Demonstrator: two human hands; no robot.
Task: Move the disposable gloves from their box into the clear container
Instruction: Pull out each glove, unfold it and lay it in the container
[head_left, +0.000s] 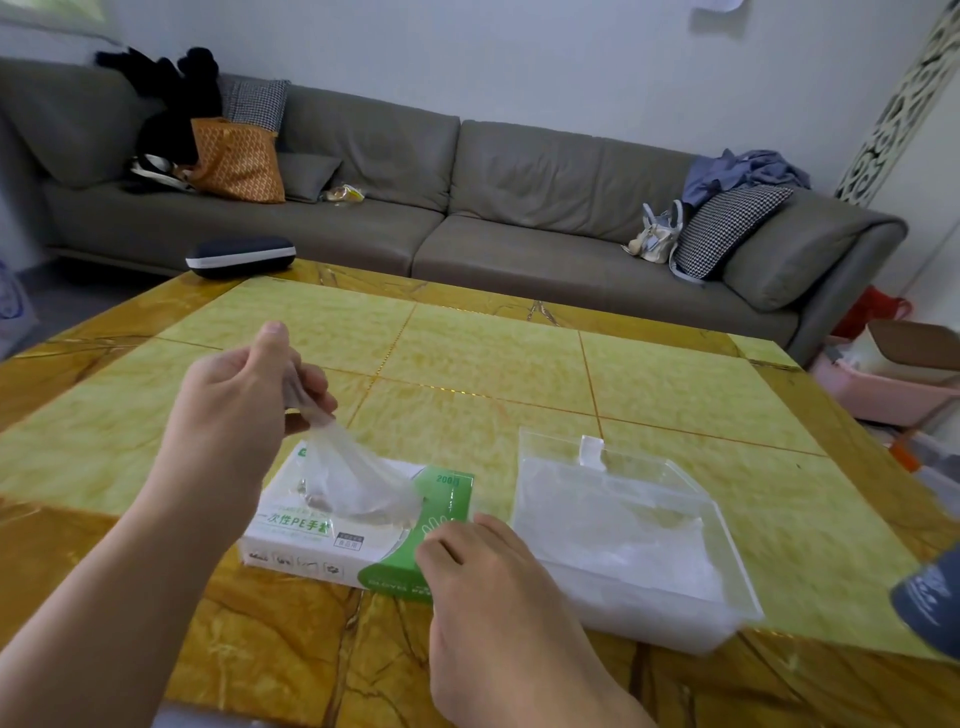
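Left hand (239, 400) is raised above the glove box (358, 525), thumb and curled fingers pinching the top of a thin clear glove (353, 478) that trails down into the box's top opening; I can't tell if it's one glove or a small bunch. Right hand (483, 587) sits on the near green end of the box, fingers bent over its edge, which I read as holding it down. Box lies flat on the yellow tiled table (467, 353), just left of the clear container (623, 535), near it but whether they touch I can't tell. The container is open on top, with a whitish pile of film already inside, probably gloves, so the job looks partly done; how many are left in the box is hidden. Handling call: this film is nearly weightless, limp, slippery and clingy, so it'll drag neighbours out with it and may stick to skin on release. I'd pinch at the bunched cuff end as now, not the loose spread part, which would just slide through. I'd lift until the tail clears the slot, then carry it right and drop it low into the container so it doesn't drift off. The box is light, so bracing it matters. Behind the table there's a grey sofa (519, 208) and a dark case (241, 257) on the table's far corner.
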